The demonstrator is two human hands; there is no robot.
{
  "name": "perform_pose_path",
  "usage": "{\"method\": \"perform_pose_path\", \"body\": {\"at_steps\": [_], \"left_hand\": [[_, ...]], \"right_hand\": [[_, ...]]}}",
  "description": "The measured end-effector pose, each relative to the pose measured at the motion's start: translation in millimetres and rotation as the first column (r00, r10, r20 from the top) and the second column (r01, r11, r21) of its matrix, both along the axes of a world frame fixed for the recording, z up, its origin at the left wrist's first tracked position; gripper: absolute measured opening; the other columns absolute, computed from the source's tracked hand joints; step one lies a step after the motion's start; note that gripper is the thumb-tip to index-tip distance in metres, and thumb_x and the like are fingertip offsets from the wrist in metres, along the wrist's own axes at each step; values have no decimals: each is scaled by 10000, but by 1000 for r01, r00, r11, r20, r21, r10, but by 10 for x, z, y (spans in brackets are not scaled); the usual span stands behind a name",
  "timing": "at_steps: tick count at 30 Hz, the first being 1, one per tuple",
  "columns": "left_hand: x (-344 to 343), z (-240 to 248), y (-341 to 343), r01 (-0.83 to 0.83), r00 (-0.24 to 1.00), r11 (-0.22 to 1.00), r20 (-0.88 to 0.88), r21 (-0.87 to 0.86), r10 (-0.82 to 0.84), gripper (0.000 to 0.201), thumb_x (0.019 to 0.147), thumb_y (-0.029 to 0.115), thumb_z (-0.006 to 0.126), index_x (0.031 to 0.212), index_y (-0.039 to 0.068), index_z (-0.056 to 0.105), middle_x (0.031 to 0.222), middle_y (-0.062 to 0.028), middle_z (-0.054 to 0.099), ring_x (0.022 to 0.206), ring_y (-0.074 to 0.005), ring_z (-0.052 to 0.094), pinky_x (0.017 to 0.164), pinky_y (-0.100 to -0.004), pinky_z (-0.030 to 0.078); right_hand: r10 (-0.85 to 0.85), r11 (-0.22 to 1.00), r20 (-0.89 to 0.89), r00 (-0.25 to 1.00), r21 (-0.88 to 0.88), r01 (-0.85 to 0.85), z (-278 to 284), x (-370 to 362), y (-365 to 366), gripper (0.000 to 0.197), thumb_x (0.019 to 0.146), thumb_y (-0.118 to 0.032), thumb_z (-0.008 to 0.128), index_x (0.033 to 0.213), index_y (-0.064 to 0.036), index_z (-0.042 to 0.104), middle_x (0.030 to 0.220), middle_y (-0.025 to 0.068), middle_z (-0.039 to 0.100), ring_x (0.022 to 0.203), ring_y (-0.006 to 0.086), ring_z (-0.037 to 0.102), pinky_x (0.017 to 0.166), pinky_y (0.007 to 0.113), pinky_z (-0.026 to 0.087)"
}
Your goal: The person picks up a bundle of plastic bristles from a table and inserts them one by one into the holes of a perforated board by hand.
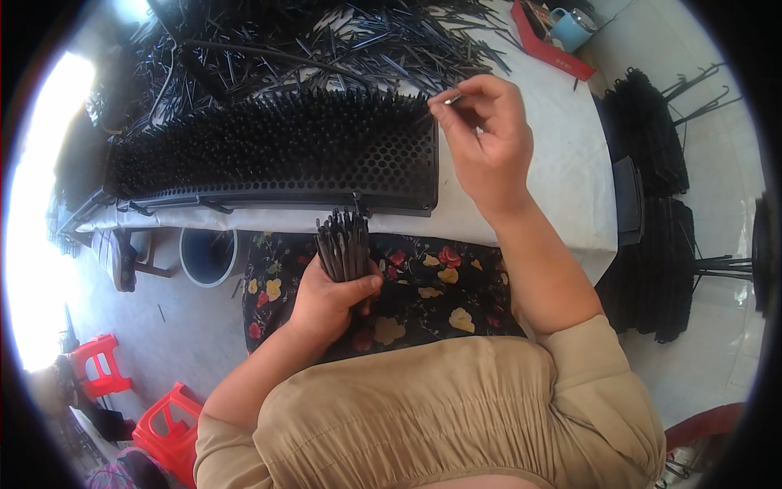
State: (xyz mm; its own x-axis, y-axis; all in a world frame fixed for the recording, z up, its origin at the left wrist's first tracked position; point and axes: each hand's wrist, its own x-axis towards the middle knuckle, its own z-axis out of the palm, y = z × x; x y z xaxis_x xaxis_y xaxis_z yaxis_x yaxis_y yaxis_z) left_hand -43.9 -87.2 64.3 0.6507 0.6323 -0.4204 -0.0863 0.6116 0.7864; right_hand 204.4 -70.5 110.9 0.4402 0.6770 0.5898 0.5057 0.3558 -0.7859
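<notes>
White-covered table (562, 163) with black sticks (399, 50), perforated tray (411, 175), red box (551, 50).

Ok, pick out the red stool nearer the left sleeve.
The lower, larger-looking red stool, whose edge meets the tan left sleeve in the picture. The other red stool shows higher up and farther left.

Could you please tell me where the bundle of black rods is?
In the head view, the bundle is in the left hand, slightly left of centre, just below the black perforated rack.
</notes>
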Motion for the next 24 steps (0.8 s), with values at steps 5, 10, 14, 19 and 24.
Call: {"method": "perform_pose_path", "body": {"at_steps": [5,10,14,19,24], "left_hand": [[0,-13,-22,50,994,997,-102,67,-43,379,764,-7,739,1089,16,545,839,-80,635,644,-150,589,480,-263,466],[4,-7,-24,10,998,1000,-68,24,-8,389,760,17,764,1086,16,551,838,-74,637,649,-150,590,480,-261,464],[-29,-3,-6,-15,999,1000,-31,-15,15,387,755,44,784,1071,22,561,827,-71,622,655,-154,587,473,-264,456],[-14,21,14,43,993,997,115,-69,-35,348,754,78,794,1018,39,571,796,-56,599,639,-148,578,480,-261,455],[-50,-2,2,86,983,990,168,-108,-67,333,748,105,804,983,48,575,792,-46,602,607,-131,567,499,-255,454]], "right_hand": [[-30,995,142,989,-85,43,17,6,126,209,802,-23,733,961,-56,600,812,51,696,766,217,696,680,317,527],[-148,989,606,782,107,105,-81,62,211,129,704,-95,776,778,-59,676,850,58,680,821,267,627,797,386,479],[118,992,394,911,-94,-87,-60,-216,-59,149,731,-89,763,853,-59,682,889,80,667,886,281,611,798,399,478],[514,839,181,838,-306,-449,-28,-495,-378,412,667,-116,847,1036,-69,670,1046,99,641,992,283,589,854,374,478],[499,854,164,851,-257,-452,-129,-544,-400,422,627,-137,849,998,-86,654,1070,89,621,1014,318,547,884,405,447]]}}
